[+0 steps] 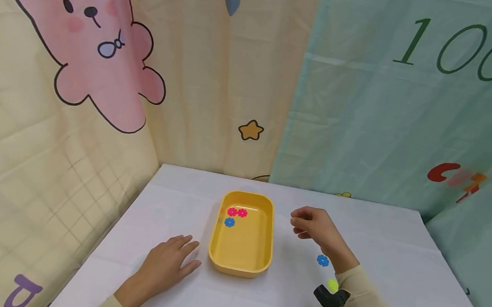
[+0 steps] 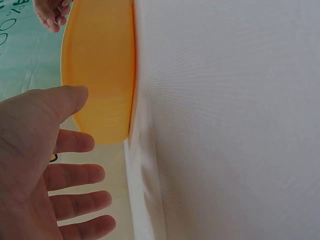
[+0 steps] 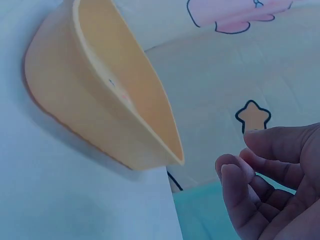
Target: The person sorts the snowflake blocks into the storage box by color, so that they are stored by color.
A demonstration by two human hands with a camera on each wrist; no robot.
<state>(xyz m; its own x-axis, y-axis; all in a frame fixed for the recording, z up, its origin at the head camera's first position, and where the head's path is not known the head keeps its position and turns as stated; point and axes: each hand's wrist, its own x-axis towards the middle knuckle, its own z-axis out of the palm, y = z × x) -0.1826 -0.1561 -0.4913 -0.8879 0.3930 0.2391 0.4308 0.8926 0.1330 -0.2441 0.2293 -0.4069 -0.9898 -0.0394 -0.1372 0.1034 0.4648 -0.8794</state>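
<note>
A yellow tray stands on the white table, with two pink flower-shaped pieces and a blue flower-shaped piece toward its far left. My left hand is spread left of the tray; in the left wrist view its thumb overlaps the tray's wall. To the tray's right hovers my right hand, its fingers loosely bent. The right wrist view has a gap between thumb and fingertips, and nothing shows in it. Near that wrist lies another blue flower-shaped piece. A yellow piece is partly hidden behind the black wrist band.
A black band sits on my right wrist. Printed curtains hang behind and beside the white table, with a pink bear on the left and a star at the back.
</note>
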